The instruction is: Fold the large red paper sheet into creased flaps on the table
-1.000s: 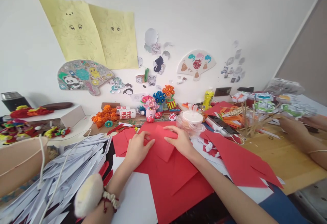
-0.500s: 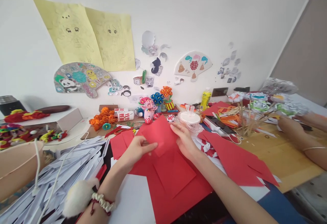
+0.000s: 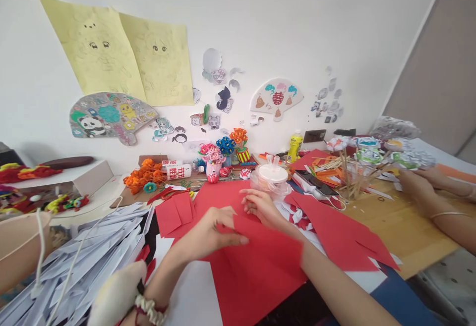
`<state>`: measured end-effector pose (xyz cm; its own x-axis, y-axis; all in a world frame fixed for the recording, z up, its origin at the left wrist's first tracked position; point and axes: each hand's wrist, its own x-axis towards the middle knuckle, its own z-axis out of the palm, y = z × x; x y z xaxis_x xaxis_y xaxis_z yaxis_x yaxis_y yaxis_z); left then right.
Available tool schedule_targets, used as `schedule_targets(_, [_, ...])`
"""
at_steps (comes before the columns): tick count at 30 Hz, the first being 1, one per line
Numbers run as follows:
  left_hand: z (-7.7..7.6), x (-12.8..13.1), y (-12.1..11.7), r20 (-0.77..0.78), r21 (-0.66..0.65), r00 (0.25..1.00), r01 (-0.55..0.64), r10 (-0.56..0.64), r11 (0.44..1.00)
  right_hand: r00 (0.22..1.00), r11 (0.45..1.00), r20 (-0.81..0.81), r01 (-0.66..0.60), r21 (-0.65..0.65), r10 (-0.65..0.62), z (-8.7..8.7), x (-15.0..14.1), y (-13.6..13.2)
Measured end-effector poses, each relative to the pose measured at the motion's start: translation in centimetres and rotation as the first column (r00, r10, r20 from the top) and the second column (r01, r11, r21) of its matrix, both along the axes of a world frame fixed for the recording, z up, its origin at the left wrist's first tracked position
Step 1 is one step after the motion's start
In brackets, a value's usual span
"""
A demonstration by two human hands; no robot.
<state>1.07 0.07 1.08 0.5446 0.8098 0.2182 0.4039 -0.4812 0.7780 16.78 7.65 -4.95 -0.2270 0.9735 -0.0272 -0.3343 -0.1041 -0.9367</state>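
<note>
Soft, fairly bright light lies across the pale wall (image 3: 238,19), source uncertain to me, greying gently toward the top, with a faint diffuse shadow above the white box (image 3: 89,170) and a duller tone on the panel (image 3: 435,63) at far right. I get strong wide-lens distortion: the yellow sheets (image 3: 159,66) skew toward upper left, and both forearms stretch long toward the bottom edge. Motion blur softens the far edge of the raised red sheet (image 3: 267,249) and the fluffy white object (image 3: 119,294); fine pencil lines on the wall read washed out.
</note>
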Motion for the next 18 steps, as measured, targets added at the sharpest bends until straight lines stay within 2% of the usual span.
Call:
schedule_targets(1, [-0.2,-0.8,0.5,0.04,-0.016,0.981,-0.19,0.191,0.982,1.0,1.0,0.003,0.013,-0.011,-0.013,0.0,0.0,0.0])
schedule_targets(2, [-0.5,-1.9,1.1,0.095,-0.016,0.873,-0.48,0.479,0.877,1.0,1.0,0.005,0.022,-0.017,-0.022,0.1,0.0,-0.1])
schedule_targets(3, [-0.9,-3.2,1.8,0.186,-0.018,0.636,-0.76,0.749,0.65,1.0,1.0,0.008,0.017,-0.019,-0.017,0.2,0.0,-0.2])
schedule_targets(4, [-1.2,-4.5,2.5,0.227,-0.015,0.489,-0.863,0.842,0.505,1.0,1.0,0.008,0.006,-0.015,-0.006,0.3,0.0,-0.2])
schedule_targets(5, [-1.5,-5.7,3.0,0.254,-0.01,0.381,-0.918,0.889,0.397,1.0,1.0,0.008,-0.008,-0.009,0.008,0.4,-0.1,-0.3])
schedule_targets(7, [-1.8,-7.2,3.6,0.289,0.013,0.215,-0.975,0.933,0.22,1.0,1.0,0.014,-0.028,0.005,0.028,0.5,-0.1,-0.4])
schedule_targets(8, [-1.8,-7.3,3.6,0.303,0.033,0.17,-0.985,0.938,0.168,0.999,1.0,0.02,-0.027,0.009,0.026,0.6,-0.2,-0.4])
schedule_targets(9, [-1.7,-7.0,3.5,0.31,0.06,0.17,-0.985,0.935,0.159,0.999,1.0,0.026,-0.02,0.012,0.02,0.6,-0.2,-0.4])
schedule_targets(10, [-1.5,-6.3,3.3,0.31,0.094,0.211,-0.977,0.927,0.191,1.0,1.0,0.027,-0.009,0.016,0.008,0.6,-0.2,-0.4])
schedule_targets(11, [-1.2,-5.3,3.0,0.293,0.137,0.325,-0.945,0.899,0.297,1.0,1.0,0.02,0.001,0.02,-0.002,0.5,-0.3,-0.4])
schedule_targets(12, [-0.9,-4.3,2.6,0.237,0.201,0.557,-0.83,0.796,0.52,1.0,0.999,0.003,0.017,0.027,-0.017,0.5,-0.3,-0.4])
schedule_targets(13, [-0.6,-3.2,2.3,0.165,0.228,0.749,-0.662,0.641,0.714,0.999,0.999,-0.021,0.036,0.038,-0.035,0.5,-0.4,-0.3])
schedule_targets(14, [-0.4,-2.4,2.0,0.097,0.214,0.868,-0.495,0.486,0.842,0.998,0.997,-0.048,0.049,0.052,-0.047,0.5,-0.5,-0.3])
schedule_targets(16, [-0.2,-1.4,1.6,0.059,0.159,0.947,-0.32,0.315,0.934,0.994,0.995,-0.096,0.052,0.089,-0.044,0.6,-0.6,-0.4])
schedule_targets(18, [-0.3,-1.4,1.6,0.048,0.113,0.944,-0.33,0.326,0.937,0.991,0.994,-0.131,0.024,0.11,-0.01,0.8,-0.7,-0.6])
